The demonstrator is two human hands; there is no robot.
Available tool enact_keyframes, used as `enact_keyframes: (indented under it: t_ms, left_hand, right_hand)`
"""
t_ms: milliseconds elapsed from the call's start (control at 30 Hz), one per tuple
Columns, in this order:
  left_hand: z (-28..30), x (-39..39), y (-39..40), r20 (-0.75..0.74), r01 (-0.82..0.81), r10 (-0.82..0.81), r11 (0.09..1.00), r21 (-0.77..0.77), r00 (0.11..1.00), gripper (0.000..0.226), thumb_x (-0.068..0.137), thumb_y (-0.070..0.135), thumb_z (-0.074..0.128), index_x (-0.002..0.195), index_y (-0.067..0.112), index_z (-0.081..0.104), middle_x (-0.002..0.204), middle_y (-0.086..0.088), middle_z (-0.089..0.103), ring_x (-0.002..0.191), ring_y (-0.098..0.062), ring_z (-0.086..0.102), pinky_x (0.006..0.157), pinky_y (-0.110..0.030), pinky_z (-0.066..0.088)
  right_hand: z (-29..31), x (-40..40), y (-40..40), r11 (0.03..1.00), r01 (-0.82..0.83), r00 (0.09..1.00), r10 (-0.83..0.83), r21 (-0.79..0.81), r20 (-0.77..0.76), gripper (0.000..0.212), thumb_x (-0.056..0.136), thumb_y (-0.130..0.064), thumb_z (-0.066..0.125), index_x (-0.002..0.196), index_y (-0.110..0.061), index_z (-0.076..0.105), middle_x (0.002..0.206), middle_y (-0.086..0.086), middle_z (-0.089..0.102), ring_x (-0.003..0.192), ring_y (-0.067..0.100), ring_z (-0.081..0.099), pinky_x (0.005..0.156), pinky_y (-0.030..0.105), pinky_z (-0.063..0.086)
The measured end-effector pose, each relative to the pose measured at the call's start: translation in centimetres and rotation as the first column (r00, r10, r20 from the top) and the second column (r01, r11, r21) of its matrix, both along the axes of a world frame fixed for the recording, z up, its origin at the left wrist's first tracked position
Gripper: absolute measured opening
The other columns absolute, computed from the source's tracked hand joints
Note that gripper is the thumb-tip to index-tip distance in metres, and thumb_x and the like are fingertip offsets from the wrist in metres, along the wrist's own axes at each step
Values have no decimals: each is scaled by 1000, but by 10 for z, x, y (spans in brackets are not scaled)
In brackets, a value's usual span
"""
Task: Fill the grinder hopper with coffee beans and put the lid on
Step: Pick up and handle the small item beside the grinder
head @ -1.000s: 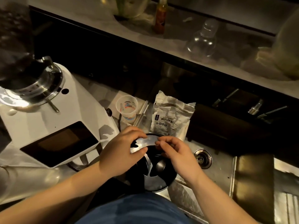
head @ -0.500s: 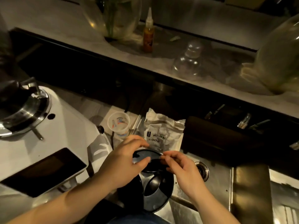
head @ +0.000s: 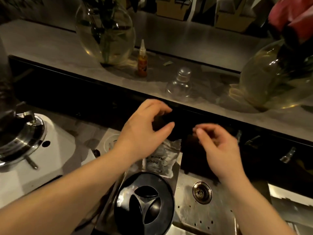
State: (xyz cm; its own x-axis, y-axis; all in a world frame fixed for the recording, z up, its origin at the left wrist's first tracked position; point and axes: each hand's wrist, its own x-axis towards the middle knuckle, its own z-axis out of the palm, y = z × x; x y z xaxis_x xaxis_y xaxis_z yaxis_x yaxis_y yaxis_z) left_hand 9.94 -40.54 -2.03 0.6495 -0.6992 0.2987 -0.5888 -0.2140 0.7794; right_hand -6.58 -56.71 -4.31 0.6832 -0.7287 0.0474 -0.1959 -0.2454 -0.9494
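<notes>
The white grinder (head: 55, 150) stands at the left, its chrome collar (head: 22, 138) under a dark hopper (head: 6, 95) that the frame cuts off. A silver 500 g bean bag (head: 160, 160) lies behind a round black part with three spokes (head: 144, 204) on the steel counter. My left hand (head: 144, 129) and my right hand (head: 220, 148) are raised above the bag, fingers pinched towards each other. Between them is a thin dark lid (head: 183, 129), barely visible against the black ledge.
A steel sink deck with a drain (head: 202, 192) lies at the right. A small paper cup (head: 110, 143) sits behind my left forearm. The raised ledge holds two glass vases (head: 105, 31) (head: 271, 78), a dropper bottle (head: 142, 61) and a clear glass bottle (head: 181, 83).
Both hands rose from the top of the round black part to above the bag, taking the thin lid along. The view tilted up towards the ledge.
</notes>
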Motion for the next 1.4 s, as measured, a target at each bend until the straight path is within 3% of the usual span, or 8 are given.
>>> enact_keyframes:
  t_ms: [200,400,567,833,1000,1067,1200,1400]
  left_hand:
    - [22,26,-52,105,-8,-2,996,87,994,56,89,38,80,140,29,57,137,17,49,121,3,54,98,-21,51]
    - [19,35,-65,77,-67,57,989,135,995,81,88,41,81,157,22,41,148,11,44,134,-6,49,101,-21,44]
    - [1,32,-53,-59,-82,93,983,164,994,91,87,42,83,161,24,35,155,12,40,137,-4,47,109,-24,45]
    - [-1,12,-19,-131,-50,72,985,165,989,103,82,46,86,164,30,26,159,11,31,147,-8,38,119,-39,44]
    - [10,-12,18,-47,-48,58,983,179,997,115,84,48,85,168,32,9,169,13,13,157,-12,22,114,-21,27]
    - [20,-19,26,-40,-68,75,986,154,996,120,83,47,86,168,32,3,171,12,8,159,-14,17,117,-22,23]
    - [34,-33,62,-72,-79,77,997,-16,994,118,77,42,92,166,30,16,165,8,31,151,-8,35,124,-37,38]
    - [12,-76,161,-198,-164,128,970,-177,972,105,73,28,98,156,34,34,151,8,50,139,-16,55,112,-41,50]
  right_hand:
    - [54,70,-31,960,56,989,-16,-273,147,32,100,-30,79,126,-38,63,128,-15,70,120,-3,66,95,17,56]
    - [52,136,-61,967,-89,987,53,-240,-151,79,94,-50,81,161,-27,45,162,-2,53,148,18,50,108,29,41]
    - [34,146,-70,948,-126,984,81,-292,-162,74,90,-51,83,154,-27,54,151,-3,63,139,18,59,117,44,50]
    - [44,133,-55,936,-71,991,27,-346,-129,69,87,-50,87,147,-28,61,145,-5,64,135,15,59,107,33,48]
    - [61,93,-13,901,-25,997,55,-432,58,49,85,-44,91,125,-43,62,124,-19,62,114,-9,59,95,10,44]
    - [71,75,12,922,-45,989,95,-385,113,47,85,-43,92,123,-43,64,126,-19,66,116,-6,64,98,17,51]
    - [76,37,78,966,-178,944,221,-187,246,45,82,-39,94,120,-40,70,123,-7,77,117,12,75,99,35,62]
    - [70,1,170,885,-339,886,414,-318,209,61,79,-45,93,131,-44,61,138,-9,66,132,19,66,106,35,56]
